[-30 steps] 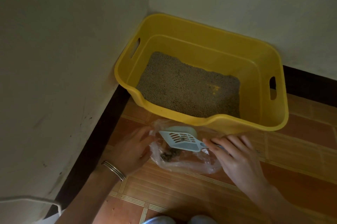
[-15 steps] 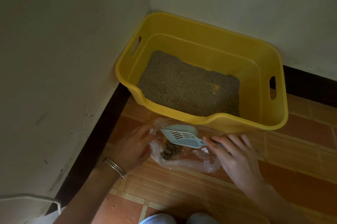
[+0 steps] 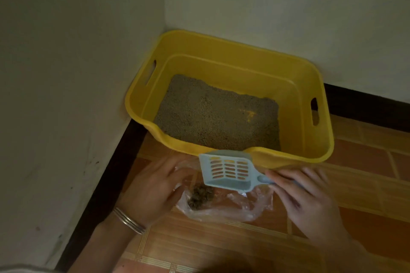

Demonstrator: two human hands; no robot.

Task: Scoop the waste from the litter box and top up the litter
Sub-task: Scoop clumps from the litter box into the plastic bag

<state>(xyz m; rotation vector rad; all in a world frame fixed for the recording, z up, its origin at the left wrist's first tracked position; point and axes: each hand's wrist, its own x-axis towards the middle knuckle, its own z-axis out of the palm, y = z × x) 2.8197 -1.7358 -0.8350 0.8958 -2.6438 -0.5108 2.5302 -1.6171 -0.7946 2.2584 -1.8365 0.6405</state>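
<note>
Floor tiles (image 3: 355,186) just before the litter box (image 3: 328,139) bear the plastic bag (image 3: 233,209) of waste (image 3: 200,196), left hand (image 3: 153,186) gripping its mouth, right hand (image 3: 310,197) pinching the empty scoop (image 3: 226,170) by its handle; probably re-sifting the litter (image 3: 217,117) comes next.

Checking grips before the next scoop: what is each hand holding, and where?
Right hand holds the scoop by its handle; left hand holds the bag by its left edge.
</note>
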